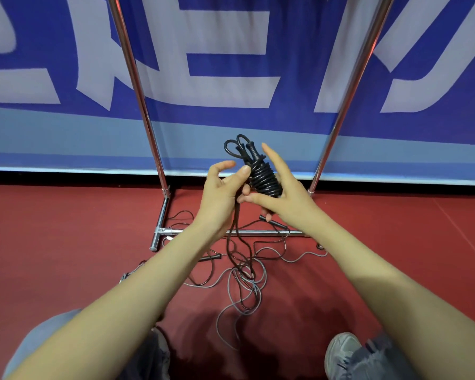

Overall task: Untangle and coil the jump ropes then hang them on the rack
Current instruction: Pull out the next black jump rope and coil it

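Observation:
A black jump rope (265, 178) is wound into a tight bundle, with its handles and two loops sticking up at the top. My right hand (288, 196) holds the bundle from the right; its thumb lies across the bottom and its index finger points straight up. My left hand (221, 187) grips from the left, thumb pressed on the coils. The rope's loose tail (234, 229) drops from between my hands into a tangle of black and grey ropes (246, 281) on the floor. The chrome rack (136, 83) stands right behind.
The rack's second post (353, 86) rises at the right and its base bar (258, 232) lies on the red floor under my hands. Loose black handles (213, 256) lie near the base. A blue banner wall (231, 64) is behind. My shoe (343, 352) is at lower right.

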